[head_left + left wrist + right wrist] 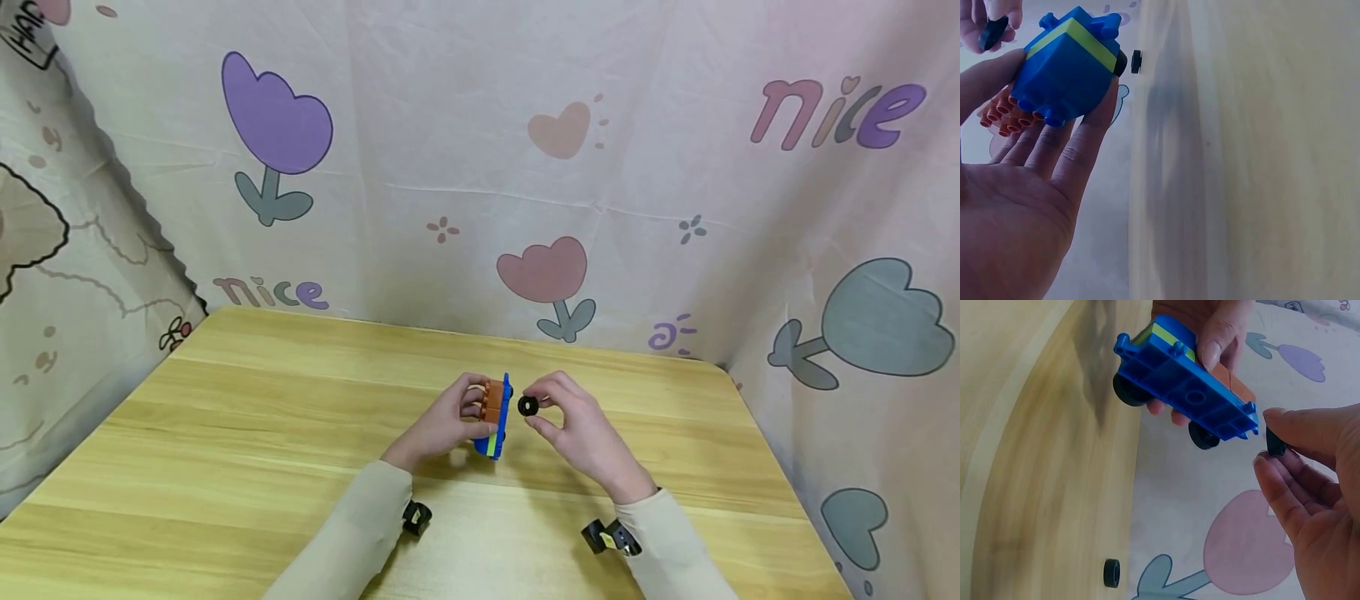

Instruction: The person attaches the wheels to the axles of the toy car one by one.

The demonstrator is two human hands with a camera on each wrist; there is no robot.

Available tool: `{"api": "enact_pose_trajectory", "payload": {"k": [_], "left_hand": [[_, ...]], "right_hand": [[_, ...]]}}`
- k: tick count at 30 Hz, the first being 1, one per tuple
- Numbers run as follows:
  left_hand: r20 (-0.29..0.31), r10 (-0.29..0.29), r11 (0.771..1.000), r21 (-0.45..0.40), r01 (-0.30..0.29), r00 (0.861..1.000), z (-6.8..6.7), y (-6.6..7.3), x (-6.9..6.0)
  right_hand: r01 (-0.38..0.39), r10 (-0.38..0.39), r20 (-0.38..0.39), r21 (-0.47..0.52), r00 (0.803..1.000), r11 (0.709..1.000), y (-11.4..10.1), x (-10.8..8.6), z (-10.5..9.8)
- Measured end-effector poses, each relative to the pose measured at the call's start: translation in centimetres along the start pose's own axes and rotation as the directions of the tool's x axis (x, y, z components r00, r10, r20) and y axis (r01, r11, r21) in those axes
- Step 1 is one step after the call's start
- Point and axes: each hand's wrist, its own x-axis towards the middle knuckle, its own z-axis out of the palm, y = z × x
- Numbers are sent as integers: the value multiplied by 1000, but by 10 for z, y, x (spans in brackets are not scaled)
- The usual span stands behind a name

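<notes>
My left hand (442,427) grips a blue toy car (502,427) with a green stripe and orange bricks (491,402), turned on its side. The right wrist view shows the car's underside (1194,397), two black wheels (1130,390) along its lower edge, and bare blue pegs on the upper edge. Between thumb and fingertips, my right hand (588,429) pinches a black wheel (528,406), just right of the car and apart from it. In the left wrist view, the fingers are curled round the blue body (1063,75).
Another black wheel (1112,573) stands loose on the wooden table (247,433), visible in both wrist views. Behind the table hangs a printed cloth (427,108). Small black devices (417,517) are strapped at both wrists.
</notes>
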Motion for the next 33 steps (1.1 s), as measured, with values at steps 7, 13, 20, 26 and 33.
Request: {"api": "enact_pose_trajectory", "payload": {"k": [7,13,20,26,33], "left_hand": [[3,-25,1000,10,25,1000,-1,3,2],[17,-17,1000,13,17,1000,0,1,4],[25,-17,1000,2,17,1000,1,2,4],[39,-2,1000,-3,2,999,3,3,5],[39,7,1000,11,-7,999,2,3,4]], "right_hand": [[16,-16,-12,-4,1000,1000,-4,4,7],[10,-10,-26,15,1000,1000,-6,6,12],[-4,5,-42,27,999,1000,-4,8,17],[11,-9,-50,26,999,1000,-2,10,20],[-14,15,-39,23,999,1000,-3,11,23]]}}
